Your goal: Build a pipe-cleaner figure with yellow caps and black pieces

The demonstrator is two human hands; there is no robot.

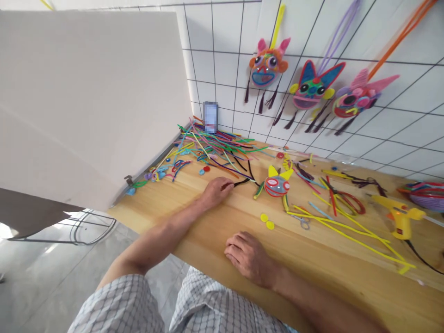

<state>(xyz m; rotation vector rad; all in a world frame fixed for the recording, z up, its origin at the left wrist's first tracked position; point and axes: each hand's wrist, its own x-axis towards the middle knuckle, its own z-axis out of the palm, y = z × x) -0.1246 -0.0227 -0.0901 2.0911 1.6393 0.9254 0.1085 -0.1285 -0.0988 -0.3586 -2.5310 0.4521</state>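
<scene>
My left hand (218,190) reaches out over the wooden table (215,226) and pinches the end of a black pipe cleaner (242,182) that lies flat on the wood. Just right of it sits a small pipe-cleaner mask (276,185) with a red and grey face and yellow ears. My right hand (247,256) rests palm down near the table's front edge, fingers curled loosely and holding nothing. Two yellow discs (267,221) lie between that hand and the mask.
A heap of coloured pipe cleaners (215,145) fills the back left corner. Long yellow pipe cleaners (350,229), small scissors (303,221) and a yellow glue gun (400,217) lie at right. Three finished masks (308,88) hang on the tiled wall. A white board (86,101) stands left.
</scene>
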